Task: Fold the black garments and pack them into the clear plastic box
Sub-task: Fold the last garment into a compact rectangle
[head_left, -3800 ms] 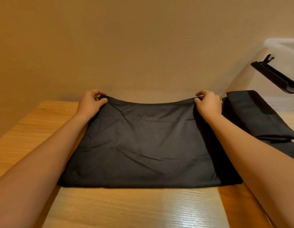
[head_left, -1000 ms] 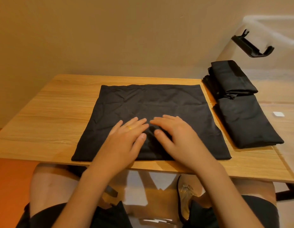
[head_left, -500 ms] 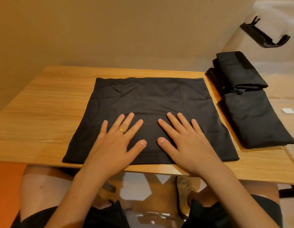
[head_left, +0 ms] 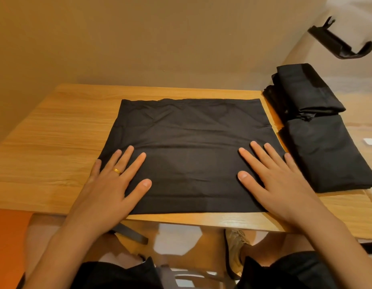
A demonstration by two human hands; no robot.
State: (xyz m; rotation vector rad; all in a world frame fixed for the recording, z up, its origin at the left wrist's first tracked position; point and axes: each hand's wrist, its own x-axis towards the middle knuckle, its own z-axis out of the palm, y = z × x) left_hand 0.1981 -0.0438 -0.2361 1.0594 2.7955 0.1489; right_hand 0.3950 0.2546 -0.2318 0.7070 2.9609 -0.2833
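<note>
**Two flat palms on one black garment**

Head view. One black garment lies spread as a rough rectangle on the wooden table. Its near edge runs just inside the table's front edge, and light creases cross the cloth.

Left hand: palm down on the garment's near left corner, fingers straight and fanned, little finger off the cloth's edge on the wood. It grips nothing. There is a gold ring on one finger.

Right hand: palm down on the near right corner, fingers straight and spread, thumb pointing inward. It also presses only and holds nothing.

The hands are well apart, with bare cloth between them.

Right end of table: the clear plastic box, walls hazy, with a black latch hanging near its rim. Two folded black bundles seem to lie inside. The rear bundle is thick and narrow. The front bundle is flatter, touching the rear one and just beside the spread garment. There is a small white label to the right.

Below the table edge: bare knees, dark shorts and a pale shoe.
</note>
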